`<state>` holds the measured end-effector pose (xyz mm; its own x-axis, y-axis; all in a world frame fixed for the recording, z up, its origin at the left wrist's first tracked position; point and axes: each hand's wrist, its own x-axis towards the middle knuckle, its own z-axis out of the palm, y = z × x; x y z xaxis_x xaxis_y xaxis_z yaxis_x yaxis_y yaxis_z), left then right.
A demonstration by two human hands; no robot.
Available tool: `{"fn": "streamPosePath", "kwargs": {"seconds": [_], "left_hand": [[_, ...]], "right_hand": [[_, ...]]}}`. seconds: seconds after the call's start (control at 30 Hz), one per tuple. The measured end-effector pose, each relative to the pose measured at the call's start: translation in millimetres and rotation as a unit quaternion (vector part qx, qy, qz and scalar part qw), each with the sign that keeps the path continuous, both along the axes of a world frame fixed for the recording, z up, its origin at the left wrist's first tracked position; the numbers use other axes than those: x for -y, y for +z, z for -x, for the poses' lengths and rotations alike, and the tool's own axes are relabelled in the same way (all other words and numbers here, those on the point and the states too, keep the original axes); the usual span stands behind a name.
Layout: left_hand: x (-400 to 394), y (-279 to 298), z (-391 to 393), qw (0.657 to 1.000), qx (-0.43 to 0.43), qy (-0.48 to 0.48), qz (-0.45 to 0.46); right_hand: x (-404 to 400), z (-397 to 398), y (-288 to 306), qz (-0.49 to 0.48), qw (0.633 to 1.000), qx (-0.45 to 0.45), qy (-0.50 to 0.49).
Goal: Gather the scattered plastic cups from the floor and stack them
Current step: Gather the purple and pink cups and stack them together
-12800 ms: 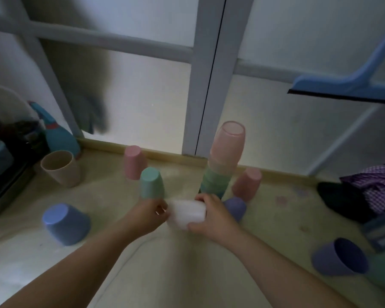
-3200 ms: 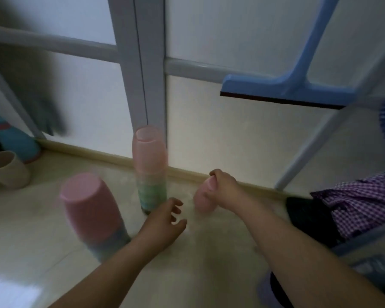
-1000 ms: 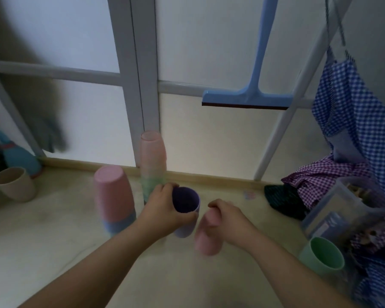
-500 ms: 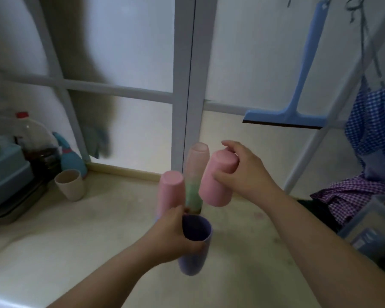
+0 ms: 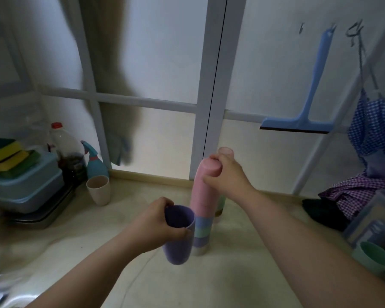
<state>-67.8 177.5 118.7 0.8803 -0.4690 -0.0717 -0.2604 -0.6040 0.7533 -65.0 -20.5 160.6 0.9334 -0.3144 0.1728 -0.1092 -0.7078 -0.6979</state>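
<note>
At the lower centre of the frame the left hand (image 5: 158,221) is wrapped around a purple plastic cup (image 5: 178,234), thumb and fingers pinching its rim; the cup is mouth-up, tilted a little, and clear of the floor (image 5: 93,252). Its walls are matte and taper toward a rounded base. Just behind it, touching or nearly so, a tall stack of upturned plastic cups (image 5: 203,205) rises from the pale floor: a whitish rim at the bottom, then purple, green and blue bands, then a long run of pink up to the flat top. The right hand (image 5: 228,174) is closed around that pink top, fingers curled over the uppermost cup's base, at the centre of the frame. Behind this hand a second, pink-topped stack (image 5: 225,151) shows only its tip and a greenish lower part. At the lower right edge a mint green plastic cup (image 5: 375,257) lies with its mouth toward the camera beside a clear plastic box (image 5: 369,218). Left of centre, farther back, a beige plastic cup (image 5: 98,189) stands upright near the skirting, next to a teal spray bottle (image 5: 95,162). A light blue squeegee (image 5: 298,123) hangs against the frosted sliding door (image 5: 165,63) at the upper right.
</note>
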Motion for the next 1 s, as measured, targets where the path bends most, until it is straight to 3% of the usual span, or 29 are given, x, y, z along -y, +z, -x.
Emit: {"fn": "streamPosePath", "kwargs": {"seconds": [0.3,0.43,0.5,0.63,0.7,0.77,0.87,1.0], "left_hand": [[-12.4,18.1,-17.4,0.997,0.014,0.047,0.063],[-9.7,46.5,-29.3,0.989,0.036,0.079,0.116],[-4.6,64.3,-31.3,0.984,0.054,0.08,0.149],[13.5,98.6,-26.6,0.956,-0.003,0.066,0.284],[25.6,106.8,-22.7,0.94,-0.036,0.034,0.336],[36.3,105.5,-19.1,0.93,-0.058,0.017,0.362],[45.1,95.7,-15.2,0.928,-0.076,0.011,0.366],[49.7,86.3,-12.8,0.958,-0.036,-0.011,0.285]], "right_hand": [[-3.7,10.3,-0.3,0.024,0.999,-0.038,0.008],[1.3,20.4,13.6,0.019,0.997,0.067,-0.032],[3.8,26.4,23.6,-0.014,0.996,0.083,-0.031],[10.6,33.2,42.3,-0.096,0.995,-0.016,0.014],[12.8,36.0,47.0,-0.219,0.973,-0.064,0.024],[14.9,39.8,47.0,-0.362,0.928,-0.075,0.037],[22.6,44.0,46.7,-0.454,0.889,-0.039,0.036],[35.2,42.1,53.4,-0.448,0.892,0.029,0.047]]}}
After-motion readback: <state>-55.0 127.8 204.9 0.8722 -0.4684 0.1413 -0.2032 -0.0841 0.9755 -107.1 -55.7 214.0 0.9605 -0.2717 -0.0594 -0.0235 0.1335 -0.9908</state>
